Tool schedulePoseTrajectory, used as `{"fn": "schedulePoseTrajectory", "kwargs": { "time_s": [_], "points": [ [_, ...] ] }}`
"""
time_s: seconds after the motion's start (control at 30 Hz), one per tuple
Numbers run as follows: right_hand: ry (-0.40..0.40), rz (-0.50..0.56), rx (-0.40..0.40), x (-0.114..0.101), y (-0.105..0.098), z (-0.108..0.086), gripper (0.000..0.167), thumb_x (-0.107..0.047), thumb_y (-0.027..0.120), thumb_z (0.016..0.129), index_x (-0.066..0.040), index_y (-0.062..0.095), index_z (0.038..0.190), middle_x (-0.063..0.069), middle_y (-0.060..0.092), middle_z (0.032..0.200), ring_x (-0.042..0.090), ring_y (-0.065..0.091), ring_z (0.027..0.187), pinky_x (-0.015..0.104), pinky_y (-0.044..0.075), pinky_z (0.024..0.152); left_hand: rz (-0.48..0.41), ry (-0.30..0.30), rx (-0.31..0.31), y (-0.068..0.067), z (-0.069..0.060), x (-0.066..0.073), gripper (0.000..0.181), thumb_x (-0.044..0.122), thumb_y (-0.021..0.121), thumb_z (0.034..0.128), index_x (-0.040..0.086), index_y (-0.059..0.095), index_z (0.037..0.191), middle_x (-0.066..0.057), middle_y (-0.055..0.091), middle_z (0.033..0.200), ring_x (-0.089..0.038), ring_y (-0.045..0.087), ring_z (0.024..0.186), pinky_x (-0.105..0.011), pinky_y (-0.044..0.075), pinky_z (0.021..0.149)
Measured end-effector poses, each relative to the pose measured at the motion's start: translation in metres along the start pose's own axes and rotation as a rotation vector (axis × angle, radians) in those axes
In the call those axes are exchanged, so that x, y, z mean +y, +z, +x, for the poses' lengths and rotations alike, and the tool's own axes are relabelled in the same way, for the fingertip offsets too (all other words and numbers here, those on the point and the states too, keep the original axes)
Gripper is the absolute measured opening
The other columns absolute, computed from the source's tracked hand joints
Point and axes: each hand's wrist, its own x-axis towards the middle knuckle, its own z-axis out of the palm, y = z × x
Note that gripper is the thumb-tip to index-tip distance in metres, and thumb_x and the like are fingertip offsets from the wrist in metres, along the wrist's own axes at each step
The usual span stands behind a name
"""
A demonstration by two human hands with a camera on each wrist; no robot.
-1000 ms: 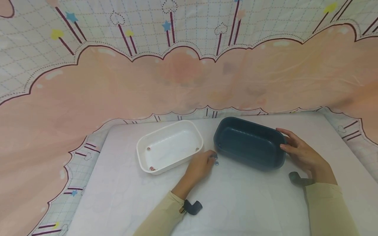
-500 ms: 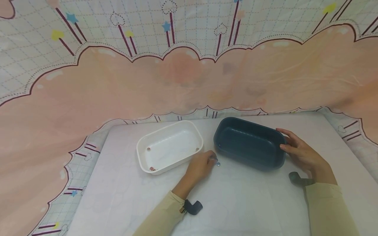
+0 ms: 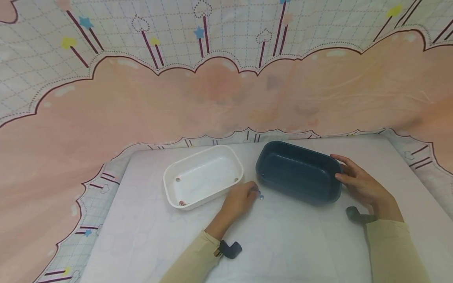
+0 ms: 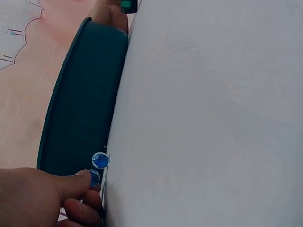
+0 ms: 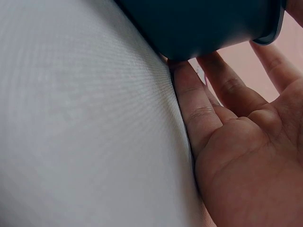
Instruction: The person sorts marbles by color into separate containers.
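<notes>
My left hand [image 3: 240, 199] is on the table between two trays, pinching a clear blue marble [image 4: 94, 178] between thumb and fingertips. Just beyond those fingertips, a second blue marble [image 4: 100, 160] lies on the table, apart from the dark teal tray [image 3: 299, 173]. My right hand [image 3: 366, 186] holds that tray by its right end. Its thumb is at the rim, and the other fingers lie along the outside wall. One small marble [image 3: 263, 174] shows at the tray's left end. The white tray [image 3: 203, 198] stands to the left, close to my left hand.
Inside the white tray, a brownish marble [image 3: 177, 179] lies at the left, reddish marbles [image 3: 182, 203] sit in the near corner, and another marble [image 3: 236, 179] is at the right. A white cloth covers the table [image 3: 301, 243]. Behind it hangs a patterned peach curtain [image 3: 159, 102].
The loose blue marble has shifted slightly to the right, away from my left fingertips. My left fingers have moved only a little. My right hand and both trays have stayed put.
</notes>
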Motion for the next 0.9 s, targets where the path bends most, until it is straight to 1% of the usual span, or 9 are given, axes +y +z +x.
{"fn": "schedulePoseTrajectory", "kwargs": {
  "time_s": [0.13, 0.27, 0.37, 0.47, 0.53, 0.6, 0.73, 0.9],
  "points": [
    [0.004, -0.026, 0.004, -0.0005, 0.0006, 0.0, 0.068, -0.004, 0.051, 0.105, -0.023, 0.022, 0.163, 0.0, 0.033, 0.154, -0.006, 0.047, 0.128, 0.006, 0.04, 0.095, -0.018, -0.009, -0.001, -0.0007, -0.0012, -0.0011, 0.015, 0.025, 0.061, 0.102, 0.017, 0.071, 0.11, -0.001, 0.076, 0.099, -0.01, 0.065, 0.081, -0.023, 0.055, 0.072],
    [0.02, -0.042, 0.014, -0.0006, 0.0001, -0.0002, 0.067, -0.005, 0.051, 0.105, -0.024, 0.022, 0.163, -0.001, 0.032, 0.155, -0.008, 0.045, 0.128, 0.005, 0.039, 0.095, -0.028, -0.029, -0.014, -0.0014, -0.0019, -0.0016, 0.015, 0.027, 0.06, 0.1026, 0.018, 0.071, 0.109, 0.002, 0.075, 0.097, -0.007, 0.062, 0.078, -0.021, 0.053, 0.07],
    [0.033, -0.048, 0.014, -0.0004, -0.0007, -0.0003, 0.068, -0.006, 0.051, 0.106, -0.026, 0.022, 0.163, 0.004, 0.028, 0.159, -0.009, 0.042, 0.129, 0.005, 0.038, 0.095, -0.034, -0.042, -0.024, -0.002, -0.0022, -0.0016, 0.016, 0.028, 0.059, 0.1031, 0.019, 0.07, 0.109, 0.003, 0.074, 0.095, -0.005, 0.06, 0.075, -0.02, 0.051, 0.069],
    [0.038, -0.055, 0.006, -0.0004, -0.0012, -0.0001, 0.068, -0.008, 0.051, 0.106, -0.027, 0.02, 0.164, 0.015, 0.019, 0.164, -0.007, 0.039, 0.131, 0.005, 0.038, 0.096, -0.043, -0.043, -0.029, -0.0028, -0.0023, -0.0013, 0.017, 0.029, 0.058, 0.1036, 0.019, 0.07, 0.11, 0.003, 0.074, 0.094, -0.005, 0.058, 0.074, -0.02, 0.051, 0.068],
    [0.047, -0.055, 0.007, -0.0009, -0.001, -0.0002, 0.068, -0.009, 0.052, 0.106, -0.028, 0.02, 0.163, 0.018, 0.016, 0.165, -0.007, 0.037, 0.131, 0.005, 0.038, 0.097, -0.052, -0.039, -0.027, -0.0034, -0.0027, -0.0009, 0.017, 0.03, 0.058, 0.1038, 0.019, 0.07, 0.109, 0.003, 0.073, 0.092, -0.005, 0.057, 0.072, -0.02, 0.05, 0.067],
    [0.052, -0.058, 0.009, -0.0012, -0.001, -0.0002, 0.068, -0.01, 0.052, 0.106, -0.028, 0.021, 0.163, 0.019, 0.015, 0.165, -0.006, 0.037, 0.131, 0.005, 0.038, 0.097, -0.066, -0.031, -0.024, -0.0038, -0.0031, -0.0007, 0.017, 0.029, 0.057, 0.1041, 0.018, 0.07, 0.109, 0.003, 0.072, 0.089, -0.006, 0.056, 0.07, -0.02, 0.05, 0.064],
    [0.044, -0.044, 0.009, -0.001, -0.0012, -0.0001, 0.068, -0.009, 0.052, 0.106, -0.028, 0.021, 0.163, 0.015, 0.018, 0.165, -0.007, 0.038, 0.131, 0.005, 0.038, 0.097, -0.095, -0.014, -0.017, -0.004, -0.0037, 0.0002, 0.018, 0.029, 0.056, 0.1045, 0.018, 0.07, 0.108, 0.005, 0.068, 0.083, -0.006, 0.054, 0.066, -0.02, 0.048, 0.061],
    [0.033, -0.033, 0.006, -0.0006, -0.0016, -0.0006, 0.068, -0.007, 0.051, 0.106, -0.026, 0.021, 0.163, 0.012, 0.021, 0.163, -0.007, 0.039, 0.13, 0.005, 0.038, 0.096, -0.118, -0.017, -0.029, -0.0049, -0.0039, 0.0024, 0.019, 0.031, 0.055, 0.1051, 0.018, 0.07, 0.109, 0.006, 0.066, 0.081, -0.006, 0.053, 0.064, -0.02, 0.048, 0.059]
  ]
}}
